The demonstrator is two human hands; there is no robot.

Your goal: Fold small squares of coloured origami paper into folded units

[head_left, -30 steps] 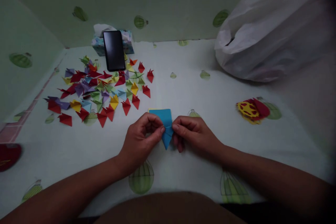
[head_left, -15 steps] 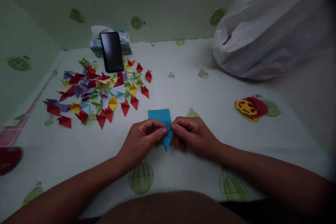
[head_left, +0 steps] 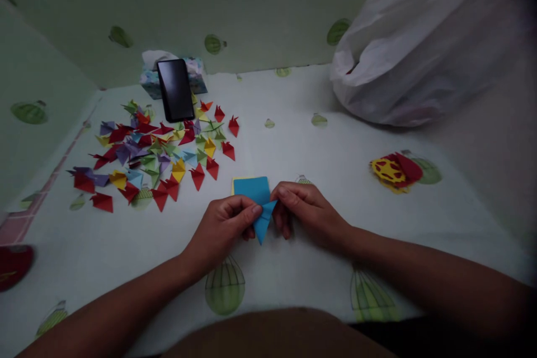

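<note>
Between my hands is a small folded piece of blue paper (head_left: pixel 263 222), its sharp tip pointing down toward me. My left hand (head_left: pixel 229 221) pinches its left side between thumb and fingers. With thumb and forefinger, my right hand (head_left: pixel 304 207) grips the corner that sticks out at the upper right; its other fingers curl below. Just behind, a stack of square blue paper (head_left: pixel 250 187) lies on the table, a yellow edge showing at its left. My left hand covers the front of this stack.
Many small folded paper cranes (head_left: pixel 157 151) in several colours spread over the left. A phone (head_left: pixel 176 89) leans on a tissue box (head_left: pixel 197 75) behind them. A white plastic bag (head_left: pixel 403 78) stands back right, with red and yellow cut-outs (head_left: pixel 394 172) before it. A dark red object (head_left: pixel 14 265) lies far left.
The right corner of the folded blue paper now stands further out to the right, with my right fingers at its tip. The view has shifted slightly.
</note>
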